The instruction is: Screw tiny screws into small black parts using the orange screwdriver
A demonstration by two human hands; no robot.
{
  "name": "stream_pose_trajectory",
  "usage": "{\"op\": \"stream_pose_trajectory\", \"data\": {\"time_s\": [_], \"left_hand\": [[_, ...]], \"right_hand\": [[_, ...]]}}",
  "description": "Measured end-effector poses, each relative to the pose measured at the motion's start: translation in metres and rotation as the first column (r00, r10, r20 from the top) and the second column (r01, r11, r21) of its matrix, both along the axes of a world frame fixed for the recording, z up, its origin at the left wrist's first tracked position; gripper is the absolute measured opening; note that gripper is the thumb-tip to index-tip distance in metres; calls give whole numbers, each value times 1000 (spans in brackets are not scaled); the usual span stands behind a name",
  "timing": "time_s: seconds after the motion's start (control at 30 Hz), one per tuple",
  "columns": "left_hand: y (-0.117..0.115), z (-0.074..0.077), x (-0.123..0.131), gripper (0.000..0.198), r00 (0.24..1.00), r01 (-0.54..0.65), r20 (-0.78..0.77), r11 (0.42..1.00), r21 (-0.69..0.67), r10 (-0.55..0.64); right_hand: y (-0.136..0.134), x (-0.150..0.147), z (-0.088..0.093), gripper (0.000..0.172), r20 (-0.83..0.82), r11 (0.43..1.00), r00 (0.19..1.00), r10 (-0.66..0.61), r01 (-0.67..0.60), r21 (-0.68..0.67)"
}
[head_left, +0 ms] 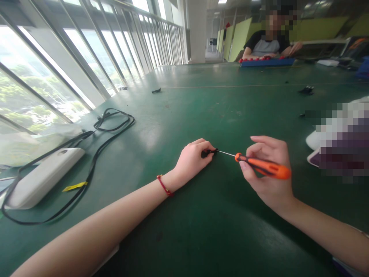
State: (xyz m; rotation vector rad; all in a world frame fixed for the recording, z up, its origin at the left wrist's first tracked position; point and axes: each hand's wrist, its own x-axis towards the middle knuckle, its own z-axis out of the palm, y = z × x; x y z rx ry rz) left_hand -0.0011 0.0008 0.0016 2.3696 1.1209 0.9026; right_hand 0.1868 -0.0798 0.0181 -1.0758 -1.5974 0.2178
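Observation:
My left hand (192,159) pinches a small black part (208,152) against the green table (184,115), fingers closed round it. A red cord bracelet (164,186) circles that wrist. My right hand (266,169) grips an orange-handled screwdriver (263,167), held nearly level. Its thin metal shaft points left, and the tip meets the black part.
A white box (43,175) with a looped black cable (111,125) lies at the left, beside the slanted window rails. Small black bits (156,90) are scattered farther back. Another person sits at the far end behind a blue tray (266,62). A blurred object lies at the right edge.

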Motion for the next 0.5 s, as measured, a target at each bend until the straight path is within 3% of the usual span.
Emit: {"op": "stream_pose_trajectory", "data": {"time_s": [0.2, 0.4, 0.5], "left_hand": [[1, -2, 0, 14, 1000, -3, 2, 1000, 7, 3], [0, -1, -1, 14, 1000, 2, -3, 1000, 6, -2], [0, -1, 0, 15, 1000, 6, 1, 1000, 4, -6]], "right_hand": [[-5, -1, 4, 10, 211, 997, 977, -10, 25, -67], [-1, 1, -1, 37, 63, 998, 997, -43, 41, 38], [-3, 1, 3, 34, 155, 1000, 987, -30, 28, 13]]}}
